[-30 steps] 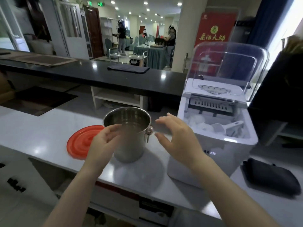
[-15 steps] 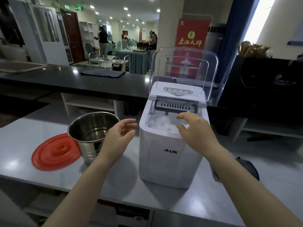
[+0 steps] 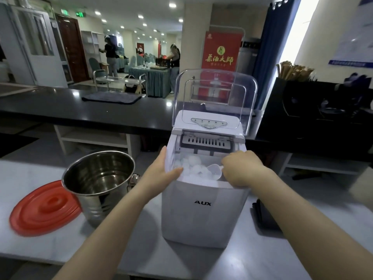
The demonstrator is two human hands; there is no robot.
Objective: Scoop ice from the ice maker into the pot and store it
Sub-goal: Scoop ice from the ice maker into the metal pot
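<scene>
A white AUX ice maker (image 3: pixel 201 211) stands on the light counter with its clear lid (image 3: pixel 214 98) raised. Round pieces of ice (image 3: pixel 193 168) fill its open bin. My right hand (image 3: pixel 240 168) is closed around the handle of a white plastic scoop (image 3: pixel 215 171) whose bowl lies on the ice. My left hand (image 3: pixel 161 174) rests on the machine's front left rim, thumb over the edge, fingers along its side. An empty steel pot (image 3: pixel 96 182) stands just left of the machine. Its red lid (image 3: pixel 42 209) lies flat beside it, partly under the pot's edge in view.
A dark folded cloth (image 3: pixel 264 215) lies on the counter right of the machine. Behind runs a black bar counter (image 3: pixel 60 110) with a grey cloth (image 3: pixel 111 98) on it. A black box with wooden sticks (image 3: pixel 294 71) stands at right. People stand far back.
My view has swung right and closer to the ice maker. My right hand went into the bin and closed on the scoop. My left hand left the pot and took the machine's left rim.
</scene>
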